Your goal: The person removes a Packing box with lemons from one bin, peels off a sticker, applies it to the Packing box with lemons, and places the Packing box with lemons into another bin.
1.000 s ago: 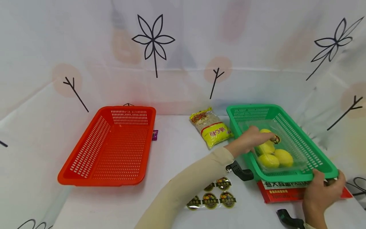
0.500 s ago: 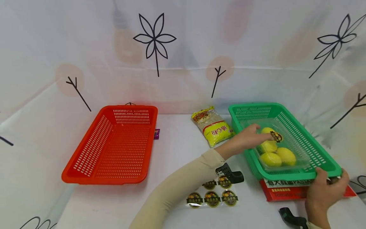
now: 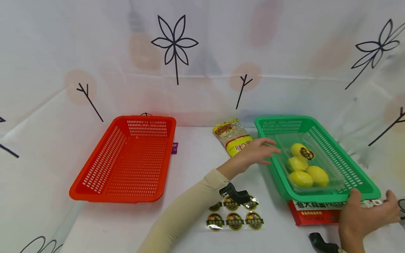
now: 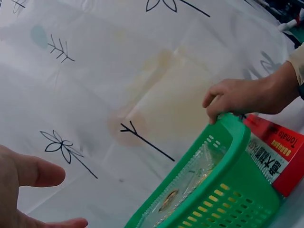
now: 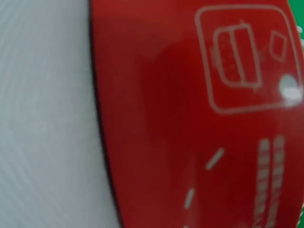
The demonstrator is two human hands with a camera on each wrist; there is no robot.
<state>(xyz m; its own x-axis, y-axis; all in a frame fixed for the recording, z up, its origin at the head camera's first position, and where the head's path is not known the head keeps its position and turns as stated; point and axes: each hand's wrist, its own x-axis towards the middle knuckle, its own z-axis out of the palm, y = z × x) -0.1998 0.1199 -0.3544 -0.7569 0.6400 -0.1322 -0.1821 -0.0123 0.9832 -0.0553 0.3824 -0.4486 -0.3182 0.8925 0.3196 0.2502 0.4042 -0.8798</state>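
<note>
The green basket (image 3: 364,182) is covering most of the red pasta box (image 3: 311,215). In the right wrist view the box (image 5: 190,118) is filling the frame, blurring its print. The left hand (image 4: 23,190) is running off the left wrist view at 8 o'clock. A purple thing (image 3: 174,148) is peeking from behind the orange basket (image 3: 126,158), too small to tell.

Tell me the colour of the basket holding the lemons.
Green basket, lemons inside; clearest in the head view.

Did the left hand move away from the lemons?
Yes. The left hand has pulled back leftward out of the green basket, off the lemon pack, and now hovers over the noodle bag.
</note>
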